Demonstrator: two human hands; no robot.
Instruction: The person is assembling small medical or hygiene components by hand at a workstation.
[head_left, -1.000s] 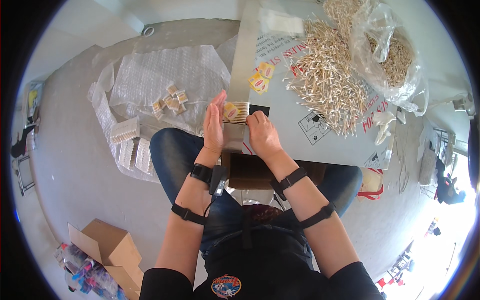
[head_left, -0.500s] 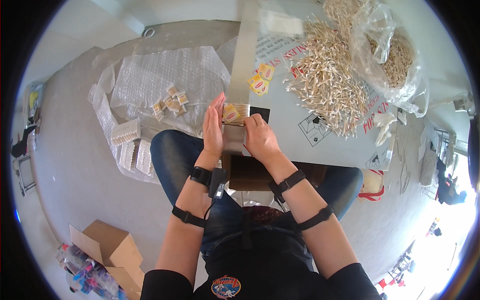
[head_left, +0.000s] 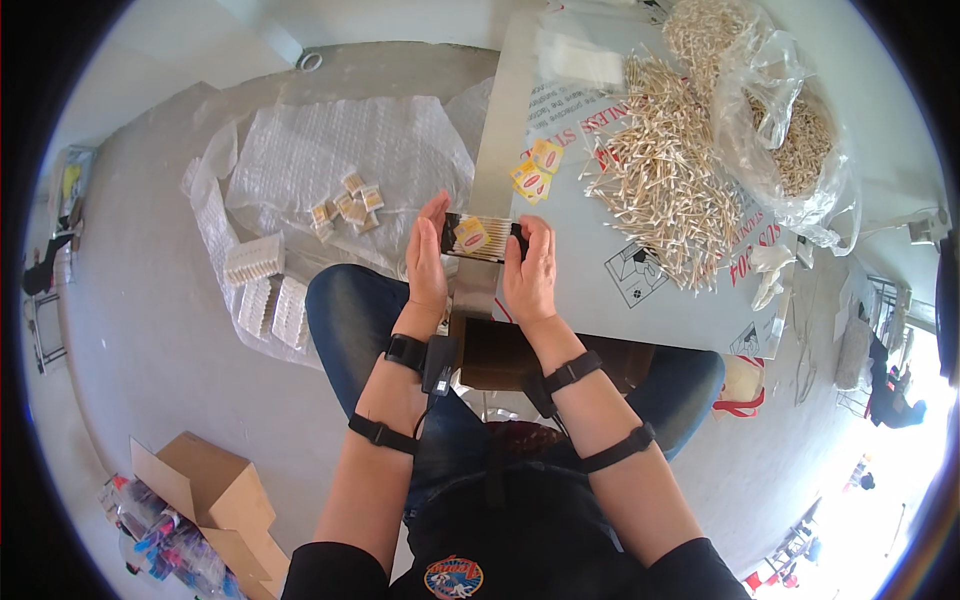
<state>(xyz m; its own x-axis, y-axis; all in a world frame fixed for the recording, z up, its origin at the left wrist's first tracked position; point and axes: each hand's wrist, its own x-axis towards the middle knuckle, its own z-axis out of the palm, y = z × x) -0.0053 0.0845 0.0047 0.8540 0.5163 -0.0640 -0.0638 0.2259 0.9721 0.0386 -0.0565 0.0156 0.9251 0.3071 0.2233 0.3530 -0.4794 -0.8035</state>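
Between my two hands is a small black tray carrying a row of cotton swabs laid side by side. On top of the swabs lies a yellow-and-white card with a red mark. My left hand presses its long fingers and thumb against the tray's left end. Curled round the right end is my right hand, thumb on the near side. The tray is over the table's left edge. Just beyond it, several loose yellow cards lie on the table.
A large heap of loose swabs covers the far right of the table, beside a clear plastic bag of more swabs. On bubble wrap at left are small packets and white ridged blocks. A cardboard box stands lower left.
The tray's black ends now show, and it is tilted slightly. My right hand has shifted from pinching at the swabs' near right corner to wrapping the tray's right end. The view has shifted a little.
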